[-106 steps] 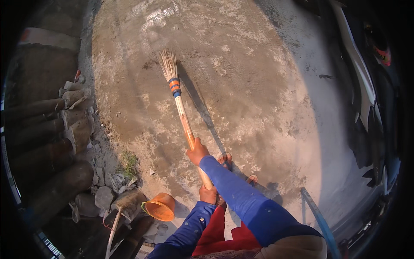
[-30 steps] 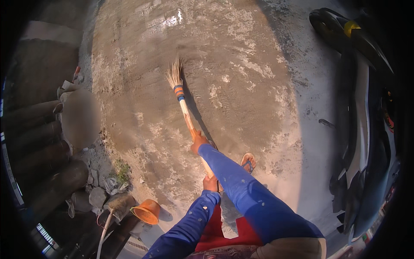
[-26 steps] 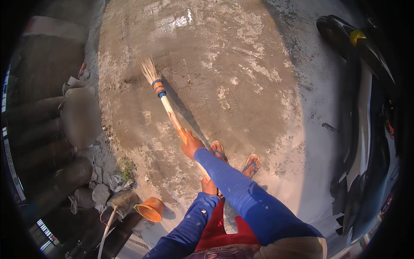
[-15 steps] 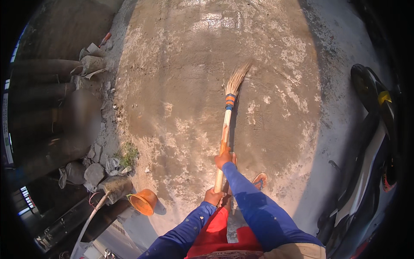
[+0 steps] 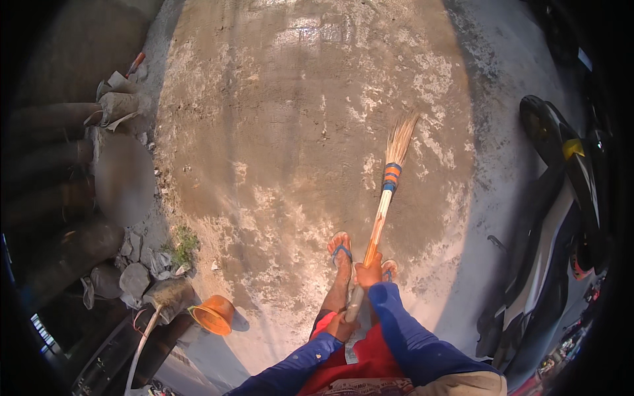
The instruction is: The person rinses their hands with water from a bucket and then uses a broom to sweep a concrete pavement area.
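An orange bucket point(image 5: 223, 311) tilts at the lower left, its mouth turned leftward. Just above it grows a green plant point(image 5: 183, 245); a rounded grey stone point(image 5: 135, 279) lies to the left. A pale pole point(image 5: 142, 350) rises from the lower edge. Dark cylinders point(image 5: 76, 251) line the left side. Far right, a dark motorbike point(image 5: 543, 257) shows a pale panel and yellow patch point(image 5: 573, 148).

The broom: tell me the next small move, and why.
Probably a short leftward stroke of the broom: the right hand and left hand both grip its handle, its bristles sit toward the right, and broad brown ground stretches to their left.
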`<act>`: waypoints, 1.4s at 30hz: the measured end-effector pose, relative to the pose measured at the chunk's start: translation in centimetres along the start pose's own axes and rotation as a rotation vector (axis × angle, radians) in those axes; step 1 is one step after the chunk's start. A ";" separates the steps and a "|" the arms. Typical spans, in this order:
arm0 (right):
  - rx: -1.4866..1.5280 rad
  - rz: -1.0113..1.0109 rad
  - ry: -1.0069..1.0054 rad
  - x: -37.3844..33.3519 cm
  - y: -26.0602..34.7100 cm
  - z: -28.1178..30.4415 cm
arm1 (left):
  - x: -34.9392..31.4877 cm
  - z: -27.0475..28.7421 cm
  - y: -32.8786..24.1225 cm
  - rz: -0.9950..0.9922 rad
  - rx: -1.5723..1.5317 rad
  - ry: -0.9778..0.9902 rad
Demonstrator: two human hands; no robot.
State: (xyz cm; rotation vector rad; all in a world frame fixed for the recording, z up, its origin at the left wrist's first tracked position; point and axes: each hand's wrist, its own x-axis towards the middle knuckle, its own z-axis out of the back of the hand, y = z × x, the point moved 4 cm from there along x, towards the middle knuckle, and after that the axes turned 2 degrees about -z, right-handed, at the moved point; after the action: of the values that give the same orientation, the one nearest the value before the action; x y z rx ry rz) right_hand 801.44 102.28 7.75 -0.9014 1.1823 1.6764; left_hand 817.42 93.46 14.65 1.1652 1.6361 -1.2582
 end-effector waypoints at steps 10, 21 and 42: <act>-0.494 0.398 0.615 -4.3 12.1 -19.9 | -1.1 7.3 -9.8 -0.344 -0.592 -0.504; -0.450 0.218 0.492 -0.5 8.4 -22.5 | 0.7 11.4 -5.4 -0.200 -0.565 -0.469; -0.255 -0.047 0.130 11.2 11.1 9.3 | 9.3 -10.3 -13.0 0.052 -0.212 -0.096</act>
State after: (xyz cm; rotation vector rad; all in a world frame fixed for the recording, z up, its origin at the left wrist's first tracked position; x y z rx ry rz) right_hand 786.36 112.00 3.90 -1.2020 1.0364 1.7788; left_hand 801.92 104.16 12.09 0.9960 1.6145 -1.0623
